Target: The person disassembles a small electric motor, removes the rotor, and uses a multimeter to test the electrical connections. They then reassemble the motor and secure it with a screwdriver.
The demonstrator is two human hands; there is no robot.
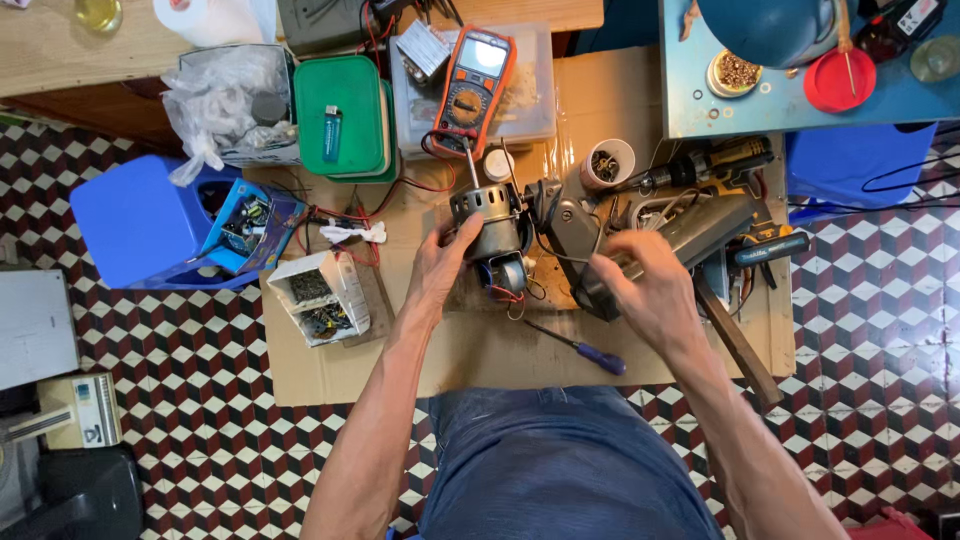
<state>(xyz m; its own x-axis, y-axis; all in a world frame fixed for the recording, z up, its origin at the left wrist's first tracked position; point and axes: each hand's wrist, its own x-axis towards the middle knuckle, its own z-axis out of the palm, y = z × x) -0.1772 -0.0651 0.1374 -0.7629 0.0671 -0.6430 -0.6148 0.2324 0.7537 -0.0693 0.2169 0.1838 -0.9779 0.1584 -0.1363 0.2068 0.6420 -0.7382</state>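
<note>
Two hands busy | my left hand [440,262] grips motor [492,222] | my right hand [645,285] pinches grey housing [585,250] | risk, I judge: thin wires [515,292] snag, motor tips off cardboard [500,355].

The left hand [440,262] is gripping the side of a small grey electric motor [487,222] that is sitting on a sheet of cardboard [500,365] laid over the patterned floor. The right hand [645,290] is resting just beside it, its fingers pinching something among the grey tool parts [690,232]; what they are pinching is too small to tell. A screwdriver [585,350] with a purple handle is lying on the cardboard between the two forearms. An orange meter [473,80] is sitting beyond the motor, on a clear plastic box, near a green box [340,112].
</note>
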